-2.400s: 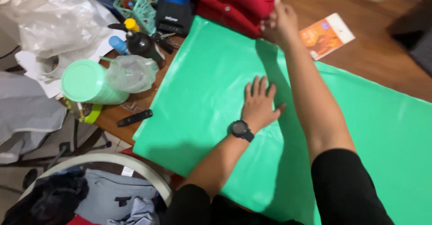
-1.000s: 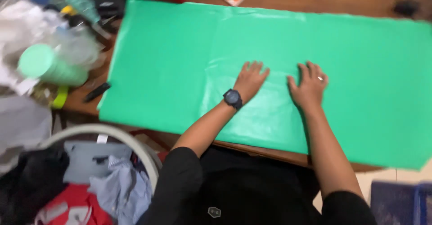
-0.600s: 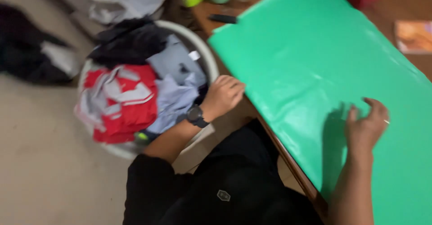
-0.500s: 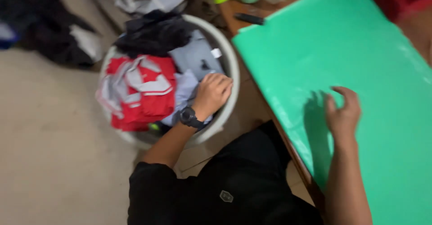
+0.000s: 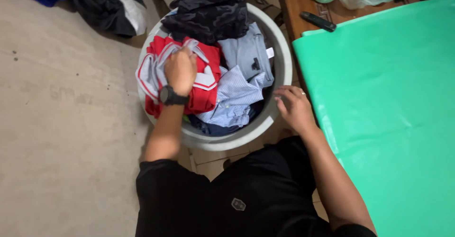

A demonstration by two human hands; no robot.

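Floor, far left: dark bundle of cloth [image 5: 106, 4] lies on the concrete floor [image 5: 61, 123], apart from the basket.
Change: a sec ago both hands lay flat on the green sheet; view has now swung down-left to the laundry, L hand gone from sheet into basket, R hand off the sheet too.
Left hand [image 5: 180, 70]: down in the basket, fingers [image 5: 176, 57] curled and closed on a bunch of the red-and-white garment [image 5: 201, 83]; black wristwatch [image 5: 171, 96] on the wrist.
Garment: lies on top of the pile, left half of the basket, crumpled, not lifted clear yet.
Basket [image 5: 237, 140]: round, pale rim, on the floor just beside the tabletop edge; also holds a black top [image 5: 208, 16], grey piece [image 5: 244, 50], blue striped shirt [image 5: 232, 99].
Right hand [image 5: 295, 106]: at the basket's right rim, fingers loosely bent, a bit apart, holding nothing; ring on one finger. Touching rim or just over it, can't tell.
Green sheet [image 5: 388, 113]: spread flat over the tabletop [image 5: 303, 7], bare.
Meaning: smoothing looks done; work has shifted to picking clothes, red garment 1st.
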